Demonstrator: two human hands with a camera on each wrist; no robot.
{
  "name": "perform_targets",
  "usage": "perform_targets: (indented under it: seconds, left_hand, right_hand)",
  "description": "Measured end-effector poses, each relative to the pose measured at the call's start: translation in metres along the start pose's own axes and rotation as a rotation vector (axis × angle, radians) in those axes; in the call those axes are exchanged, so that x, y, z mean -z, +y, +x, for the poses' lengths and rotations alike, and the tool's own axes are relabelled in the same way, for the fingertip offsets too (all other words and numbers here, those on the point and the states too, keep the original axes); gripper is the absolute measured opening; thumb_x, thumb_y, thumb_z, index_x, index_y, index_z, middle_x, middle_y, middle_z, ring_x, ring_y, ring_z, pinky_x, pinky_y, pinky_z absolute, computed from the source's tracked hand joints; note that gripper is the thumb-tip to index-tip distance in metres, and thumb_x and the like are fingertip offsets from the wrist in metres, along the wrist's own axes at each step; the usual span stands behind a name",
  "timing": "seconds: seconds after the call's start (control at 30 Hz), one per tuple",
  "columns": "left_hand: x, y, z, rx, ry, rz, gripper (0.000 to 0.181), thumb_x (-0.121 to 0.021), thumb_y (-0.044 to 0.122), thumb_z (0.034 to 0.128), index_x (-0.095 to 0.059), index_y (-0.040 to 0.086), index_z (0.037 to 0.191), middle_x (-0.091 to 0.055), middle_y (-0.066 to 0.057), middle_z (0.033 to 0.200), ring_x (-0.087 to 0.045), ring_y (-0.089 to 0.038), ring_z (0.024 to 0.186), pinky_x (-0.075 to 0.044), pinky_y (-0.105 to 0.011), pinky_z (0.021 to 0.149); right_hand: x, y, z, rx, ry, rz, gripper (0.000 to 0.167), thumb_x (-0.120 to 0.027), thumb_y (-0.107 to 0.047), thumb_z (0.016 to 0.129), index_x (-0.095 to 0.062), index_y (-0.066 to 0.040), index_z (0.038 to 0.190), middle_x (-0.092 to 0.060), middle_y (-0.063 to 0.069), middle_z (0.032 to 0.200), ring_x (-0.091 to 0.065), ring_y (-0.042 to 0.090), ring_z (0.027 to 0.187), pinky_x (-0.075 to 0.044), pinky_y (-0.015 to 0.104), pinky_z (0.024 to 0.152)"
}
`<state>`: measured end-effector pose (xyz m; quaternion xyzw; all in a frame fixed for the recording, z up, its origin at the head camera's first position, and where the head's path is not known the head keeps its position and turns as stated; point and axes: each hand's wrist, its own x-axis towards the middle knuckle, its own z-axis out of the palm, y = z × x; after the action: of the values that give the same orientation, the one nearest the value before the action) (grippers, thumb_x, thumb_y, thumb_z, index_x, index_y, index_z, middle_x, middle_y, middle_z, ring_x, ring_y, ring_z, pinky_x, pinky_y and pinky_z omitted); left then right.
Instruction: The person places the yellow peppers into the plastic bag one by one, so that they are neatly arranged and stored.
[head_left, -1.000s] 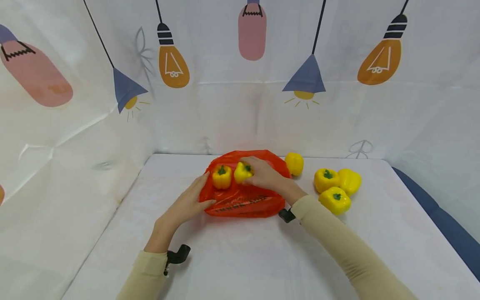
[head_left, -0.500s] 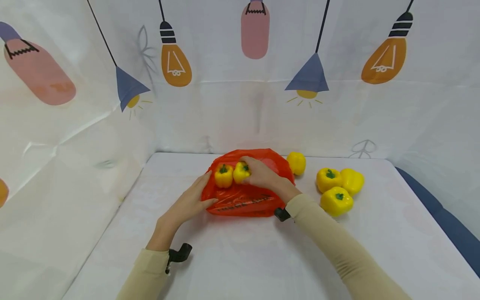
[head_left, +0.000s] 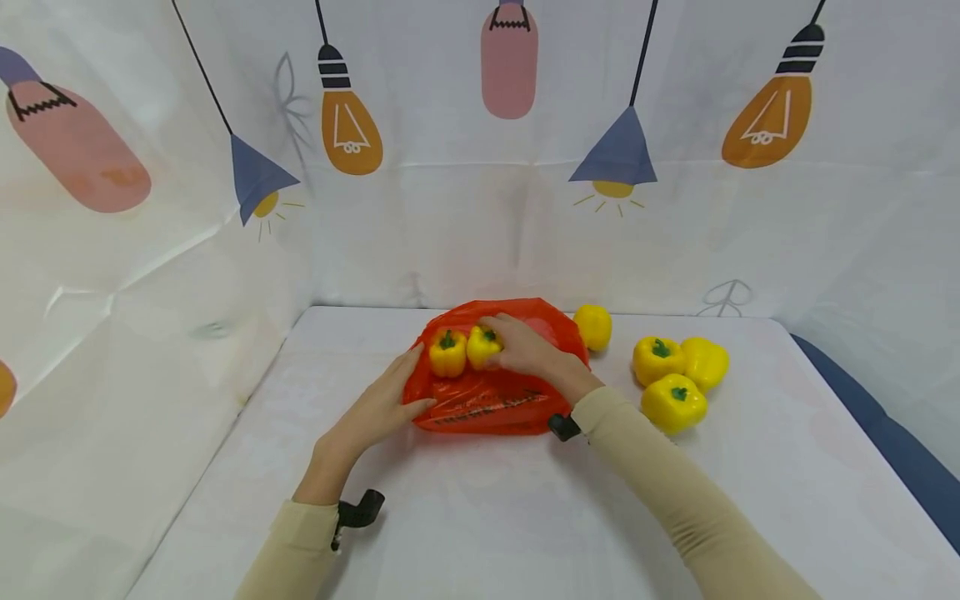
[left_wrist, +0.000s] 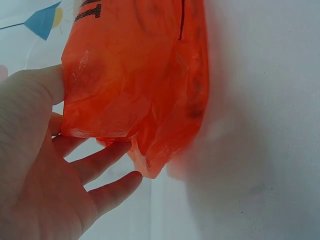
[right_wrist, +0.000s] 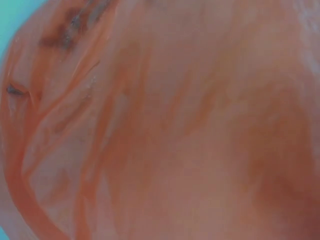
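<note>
A red plastic bag [head_left: 480,417] with dark print lies at the back middle of the table. On it sits a yellow bell pepper [head_left: 447,354], stem up. Just right of that one, a second bell pepper [head_left: 482,346] is held by my right hand [head_left: 525,348], whose fingers curl round its far and near sides. My left hand [head_left: 378,404] spreads along the bag's left edge. In the left wrist view its fairly straight fingers [left_wrist: 102,162] touch the bag [left_wrist: 130,75]. Only blurred red plastic [right_wrist: 165,125] fills the right wrist view.
Right of the bag, a lone yellow bell pepper [head_left: 593,327] stands by the table's back edge. Further right, three more cluster together, the nearest bell pepper [head_left: 673,403] in front. A printed white curtain [head_left: 450,233] hangs behind the table [head_left: 465,517].
The bell pepper in my right hand has come slightly closer to the one beside it. The left hand keeps its place on the bag. The whole view has shifted a little.
</note>
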<state>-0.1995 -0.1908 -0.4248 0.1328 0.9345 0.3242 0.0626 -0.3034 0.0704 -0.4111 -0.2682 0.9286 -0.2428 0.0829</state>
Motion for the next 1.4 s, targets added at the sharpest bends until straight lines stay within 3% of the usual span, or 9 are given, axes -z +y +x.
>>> perform_targets:
  seconds: [0.13,0.73,1.07,1.4]
  left_hand:
    - [-0.001,0.0,0.001,0.002,0.003,-0.001,0.089,-0.066,0.043,0.0934,-0.01,0.026,0.161,-0.018,-0.002,0.167,-0.024,-0.029,0.152,-0.031,-0.06,0.118]
    - [0.0,0.003,0.001,0.013,-0.002,-0.008,0.088,-0.065,0.04,0.0943,-0.009,0.03,0.161,-0.017,0.0,0.167,-0.023,-0.029,0.153,-0.03,-0.06,0.118]
    - [0.0,0.005,-0.002,0.024,-0.004,-0.004,0.088,-0.065,0.04,0.0946,-0.009,0.027,0.161,-0.014,-0.002,0.168,-0.019,-0.03,0.154,-0.028,-0.06,0.119]
    - [0.0,0.005,-0.002,-0.002,0.006,0.01,0.086,-0.064,0.039,0.0953,-0.011,0.022,0.161,-0.016,-0.004,0.168,-0.019,-0.03,0.154,-0.025,-0.059,0.121]
  right_hand:
    - [0.0,-0.001,0.0,0.0,-0.001,-0.011,0.067,-0.073,-0.027,0.09,-0.043,-0.018,0.149,-0.047,0.006,0.148,-0.048,0.023,0.132,-0.041,0.047,0.115]
    - [0.001,-0.004,-0.005,-0.014,-0.03,-0.02,0.067,-0.069,-0.025,0.093,-0.038,-0.019,0.153,-0.04,0.007,0.156,-0.039,0.026,0.143,-0.034,0.048,0.12]
    - [0.0,-0.004,-0.008,-0.01,-0.034,-0.032,0.071,-0.067,-0.026,0.094,-0.032,-0.023,0.156,-0.033,0.006,0.161,-0.033,0.027,0.147,-0.032,0.051,0.121]
    - [0.004,-0.004,-0.011,0.009,-0.03,-0.027,0.071,-0.068,-0.025,0.094,-0.032,-0.023,0.156,-0.03,0.005,0.162,-0.031,0.026,0.149,-0.031,0.05,0.121]
